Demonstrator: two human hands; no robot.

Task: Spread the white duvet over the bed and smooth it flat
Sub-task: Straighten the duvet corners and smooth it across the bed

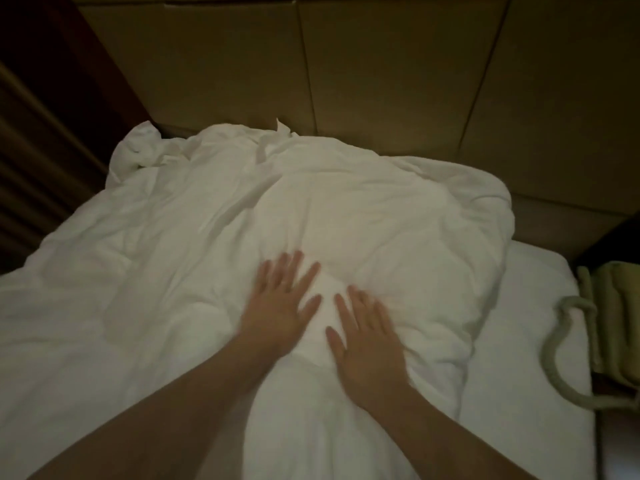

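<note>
Both forearms reach in; white duvet (207, 237) covers most of the bed (533, 341), bunched at headboard (381, 81), right mattress strip bare. Left hand (280, 306) and right hand (367, 337) lie flat, fingers spread, gripping nothing. Soft, light, puffy: probably best pulled by its edges.

Duvet (207, 254) on bed (526, 341), both hands flat on top, headboard (381, 81) behind.
</note>
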